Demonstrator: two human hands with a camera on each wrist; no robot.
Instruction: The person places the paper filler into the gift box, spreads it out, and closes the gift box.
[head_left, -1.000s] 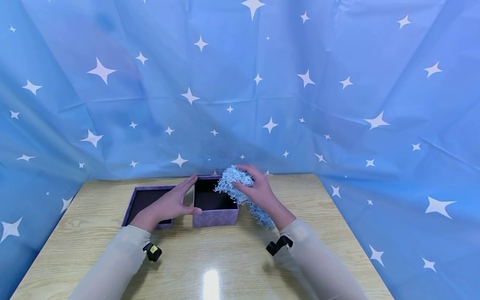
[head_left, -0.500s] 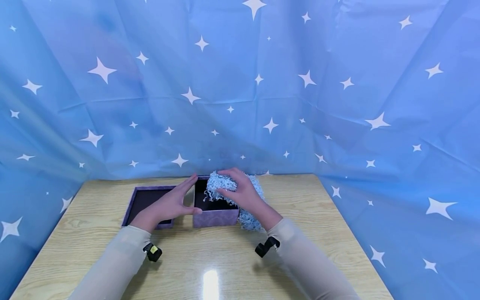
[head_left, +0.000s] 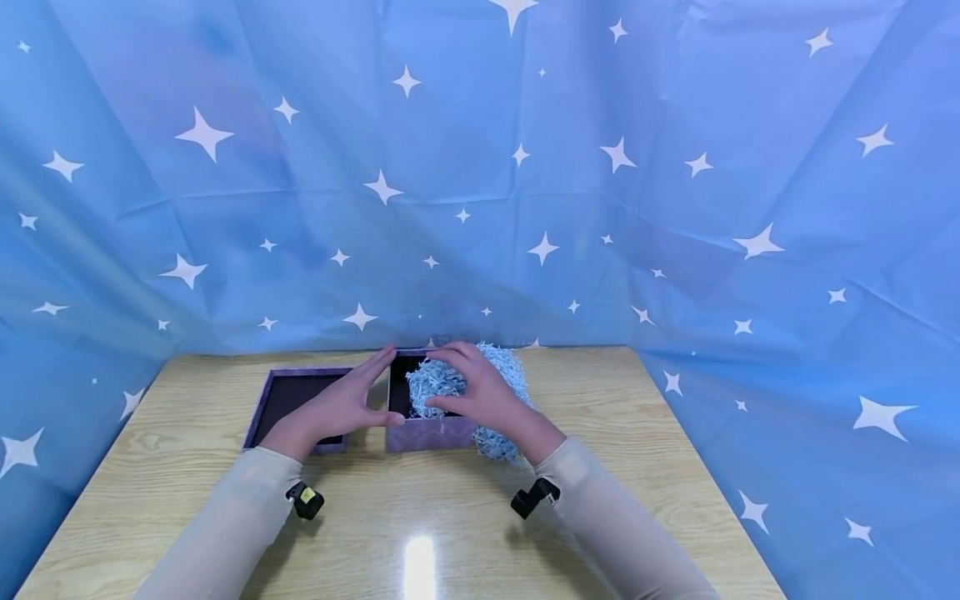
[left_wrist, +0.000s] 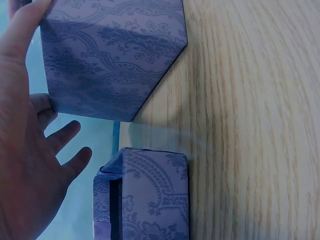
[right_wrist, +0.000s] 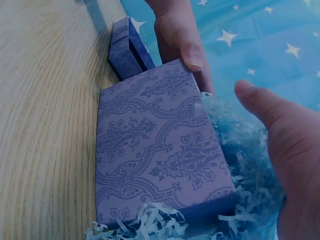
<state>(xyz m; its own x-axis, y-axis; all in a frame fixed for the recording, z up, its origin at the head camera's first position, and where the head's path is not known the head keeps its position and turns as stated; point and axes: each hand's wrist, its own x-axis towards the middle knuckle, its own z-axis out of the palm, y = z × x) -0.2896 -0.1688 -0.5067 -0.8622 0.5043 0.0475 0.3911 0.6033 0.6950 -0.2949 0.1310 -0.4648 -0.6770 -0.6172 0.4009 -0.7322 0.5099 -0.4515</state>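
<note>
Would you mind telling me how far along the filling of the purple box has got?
Done: the lid lies off, beside the box. In hand: the right hand presses blue paper shred into the box while the left hand steadies its side. Left: shred spilling over the right wall needs tucking in.

It looked like a small filming spot: a wooden table (head_left: 450, 533) stood against a blue star curtain (head_left: 480, 167).

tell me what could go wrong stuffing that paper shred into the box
Shred may spill: part of the shred already hangs outside the box, on the table. The right hand pressing down could shift the light box; only the left hand braces its side. Overfilling might also keep the lid from seating.
</note>
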